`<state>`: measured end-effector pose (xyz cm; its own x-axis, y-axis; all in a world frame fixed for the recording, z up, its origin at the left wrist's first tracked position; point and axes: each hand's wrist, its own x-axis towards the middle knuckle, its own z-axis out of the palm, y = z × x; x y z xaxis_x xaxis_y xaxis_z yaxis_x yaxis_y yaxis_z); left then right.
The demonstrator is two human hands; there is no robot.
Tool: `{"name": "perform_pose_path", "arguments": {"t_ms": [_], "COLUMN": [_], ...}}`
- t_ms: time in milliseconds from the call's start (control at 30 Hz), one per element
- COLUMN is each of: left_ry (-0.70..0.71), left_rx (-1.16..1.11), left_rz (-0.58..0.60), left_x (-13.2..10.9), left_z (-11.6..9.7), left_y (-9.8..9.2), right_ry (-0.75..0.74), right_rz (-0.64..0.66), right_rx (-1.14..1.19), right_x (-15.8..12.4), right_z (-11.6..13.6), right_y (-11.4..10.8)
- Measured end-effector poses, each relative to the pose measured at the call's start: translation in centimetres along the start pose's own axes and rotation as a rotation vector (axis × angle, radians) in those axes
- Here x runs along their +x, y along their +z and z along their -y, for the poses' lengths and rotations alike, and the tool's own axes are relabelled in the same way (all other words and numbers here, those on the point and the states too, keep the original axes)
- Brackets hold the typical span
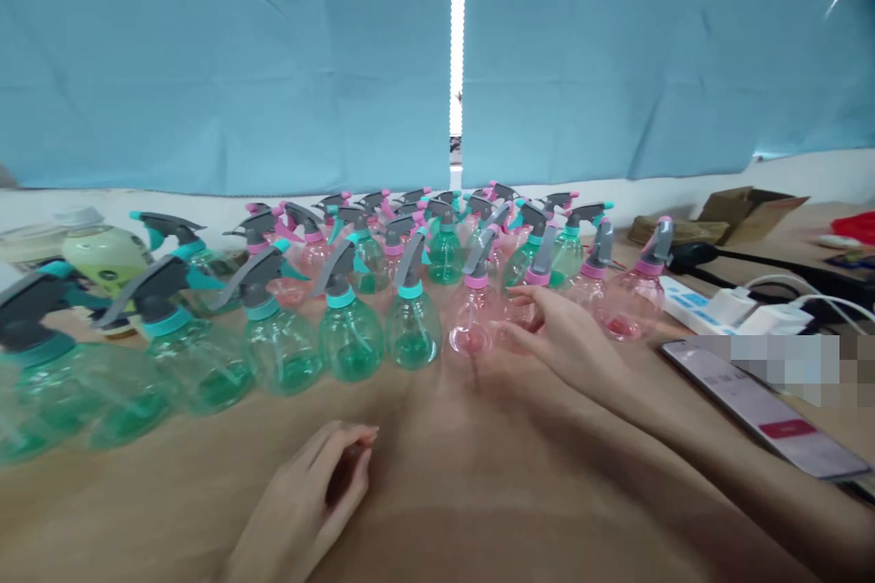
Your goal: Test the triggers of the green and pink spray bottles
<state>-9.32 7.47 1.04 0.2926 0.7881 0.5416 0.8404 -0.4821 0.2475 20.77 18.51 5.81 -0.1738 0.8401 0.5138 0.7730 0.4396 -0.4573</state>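
Near the front of the table, my left hand point(307, 496) has loosely curled fingers, with a gap to the thumb and nothing visible between them. My right hand point(571, 337) reaches in from the right, thumb and forefinger apart. It partly covers a pink spray bottle point(518, 314) with a grey trigger head; whether it touches that bottle I cannot tell. Just left of the fingertips stands another pink spray bottle point(471, 314), upright. Green spray bottles point(414, 328) with turquoise collars continue the front row leftwards. More pink spray bottles point(625, 305) stand to the right of my hand.
Several more green and pink bottles point(444, 250) stand in rows behind. A phone point(758, 405), a white power strip point(690, 305) with plugged-in chargers and a cardboard box point(745, 223) lie at right. A jar with yellowish liquid point(106, 250) stands far left. A blue sheet point(239, 64) hangs behind.
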Motion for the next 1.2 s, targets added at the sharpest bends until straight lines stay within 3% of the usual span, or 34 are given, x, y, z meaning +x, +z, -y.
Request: {"name": "perform_pose_path", "arguments": {"t_ms": [267,467,733,867,1033,1200], "left_ry": [-0.031,-0.078,-0.374,-0.31,-0.295,-0.299], "left_rx": [-0.028,-0.133,-0.396,-0.521,-0.659,-0.773], "left_rz": [0.013,0.042,0.04,0.049,0.119,0.141], "left_x": [0.9,2.0,5.5,7.8,10.3,11.1], "left_z": [-2.0,-4.0,-6.0,-7.8,-10.2,-10.7], "left_y": [0.4,1.2,1.7,1.6,0.7,0.2], "right_ry": [0.037,0.102,0.042,-0.031,-0.22,-0.249], "right_rz": [0.138,0.186,0.274,0.263,0.209,0.216], "right_rx": [0.031,0.007,0.017,0.073,0.176,0.259], "right_x": [2.4,3.4,-0.9,-3.6,-5.4,-5.9], "right_z": [1.3,1.7,2.5,3.3,4.7,5.8], "right_y": [3.1,3.5,0.9,0.2,0.8,2.2]}}
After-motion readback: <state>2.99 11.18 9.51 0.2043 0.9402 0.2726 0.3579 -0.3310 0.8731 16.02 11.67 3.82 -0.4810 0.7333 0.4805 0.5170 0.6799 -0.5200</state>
